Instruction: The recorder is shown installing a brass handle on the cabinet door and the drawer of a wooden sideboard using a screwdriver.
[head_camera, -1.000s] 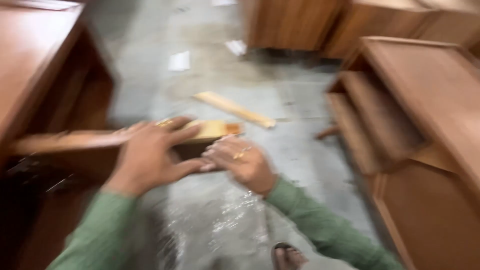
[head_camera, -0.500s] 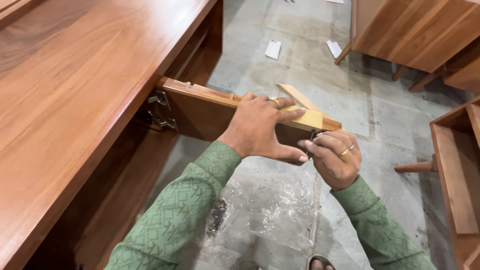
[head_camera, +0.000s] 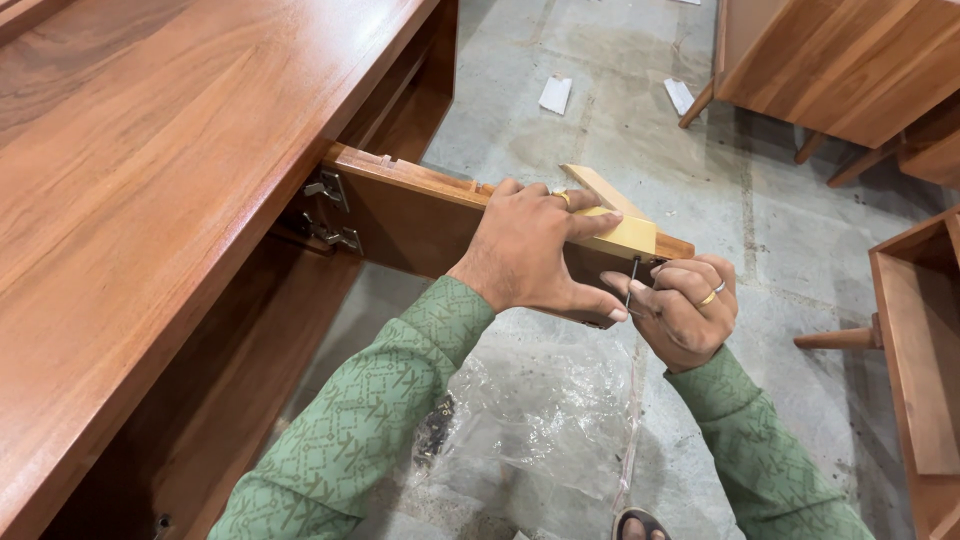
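Note:
An open wooden cabinet door (head_camera: 420, 210) swings out from the brown cabinet (head_camera: 150, 200) on metal hinges (head_camera: 330, 210). My left hand (head_camera: 535, 250) presses a pale yellow wooden block (head_camera: 625, 235) against the door's outer end, fingers over the top edge and thumb on the door face. My right hand (head_camera: 680, 305), wearing a ring, pinches a thin dark metal pin (head_camera: 632, 285) just under the block, against the door's face. Both my sleeves are green and patterned.
A clear plastic bag (head_camera: 540, 420) with small dark hardware lies on the grey concrete floor below my arms. More wooden furniture stands at the top right (head_camera: 840, 60) and right edge (head_camera: 920, 360). White scraps (head_camera: 555, 95) lie on the floor farther off. A sandal toe (head_camera: 640, 525) shows at the bottom.
The view has swung and steadied onto the cabinet door. My left hand stays on the block at the door's end; my right hand has closed in beneath it with the thin pin.

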